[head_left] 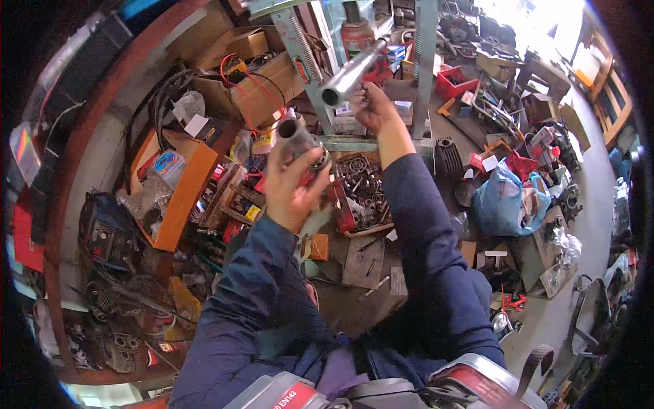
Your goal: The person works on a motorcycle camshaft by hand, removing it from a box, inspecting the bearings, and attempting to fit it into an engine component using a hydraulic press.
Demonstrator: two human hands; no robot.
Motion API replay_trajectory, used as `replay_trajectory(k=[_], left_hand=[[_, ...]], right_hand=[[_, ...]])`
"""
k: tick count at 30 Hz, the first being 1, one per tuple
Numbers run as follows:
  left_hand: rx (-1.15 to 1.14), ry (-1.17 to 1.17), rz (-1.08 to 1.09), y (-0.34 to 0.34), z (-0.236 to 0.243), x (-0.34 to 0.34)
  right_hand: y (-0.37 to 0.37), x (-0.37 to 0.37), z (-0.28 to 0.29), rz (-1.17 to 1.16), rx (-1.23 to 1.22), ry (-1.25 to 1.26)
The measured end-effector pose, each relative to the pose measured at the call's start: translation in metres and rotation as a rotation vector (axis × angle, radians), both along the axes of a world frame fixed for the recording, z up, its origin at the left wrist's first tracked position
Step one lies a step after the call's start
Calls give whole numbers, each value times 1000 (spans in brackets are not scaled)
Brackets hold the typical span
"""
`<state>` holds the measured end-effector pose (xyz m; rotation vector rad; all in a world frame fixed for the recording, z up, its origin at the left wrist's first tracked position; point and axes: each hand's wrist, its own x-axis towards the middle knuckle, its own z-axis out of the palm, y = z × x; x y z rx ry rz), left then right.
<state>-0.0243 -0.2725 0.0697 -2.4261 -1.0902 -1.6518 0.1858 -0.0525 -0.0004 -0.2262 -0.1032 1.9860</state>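
Observation:
My left hand grips a short, hollow metal cylinder with a darker ring at its lower end, below and left of the press frame. A long silver pipe slants across the frame, its open end toward me. My right hand is curled closed just beside and below that pipe; what lies inside its fingers is hidden. Behind the pipe stands a red hydraulic jack. A tray of greasy metal parts sits below my hands.
Cardboard boxes with red cables and an orange open box crowd the left, above a dark machine. A blue plastic bag, red bin and scattered parts cover the right. Wooden pallets stand at far right.

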Motion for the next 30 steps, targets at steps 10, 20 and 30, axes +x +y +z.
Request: replay_trajectory(k=[10, 20, 30], left_hand=[[211, 140, 65, -27, 26, 8], [274, 270, 35, -45, 88, 16], [357, 346, 111, -31, 98, -7]], right_hand=[[-35, -56, 21, -706, -45, -1369], [-43, -30, 37, -966, 108, -1884], [-40, -20, 20, -869, 203, -1889]])
